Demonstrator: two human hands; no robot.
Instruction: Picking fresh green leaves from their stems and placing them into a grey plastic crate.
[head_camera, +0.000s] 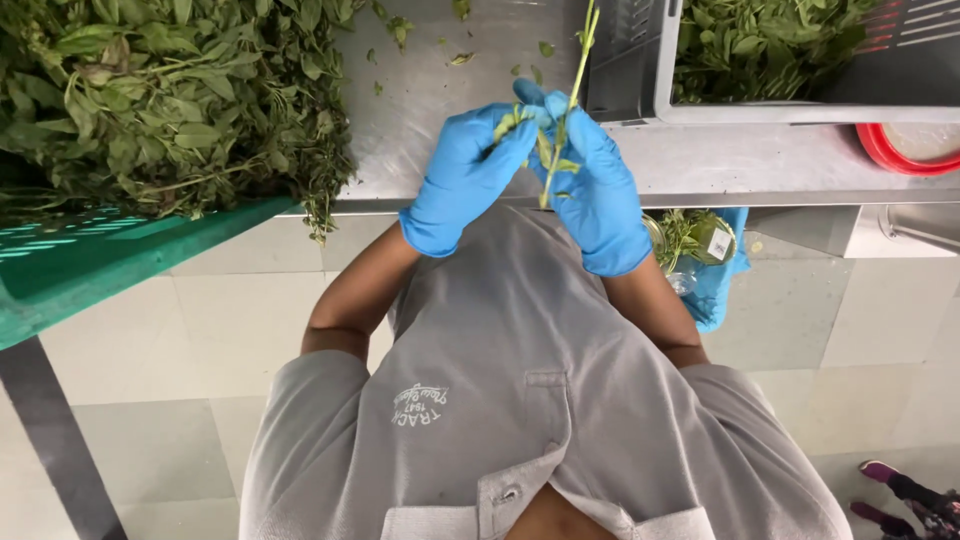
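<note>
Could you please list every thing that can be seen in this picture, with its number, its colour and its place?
herb stem: one, green, held upright between both hands
heap of leafy herbs: one, green, on the steel table at left
steel table: one, silver, across the top
green crate: one, at left, below the heap
grey crate: one, holding green leaves, top right
red-rimmed round container: one, right edge
loose leaves: several, green, on the table
blue bag with herbs: one, below the table edge
shoes: dark and pink, bottom right floor
left hand: blue glove
right hand: blue glove
</note>
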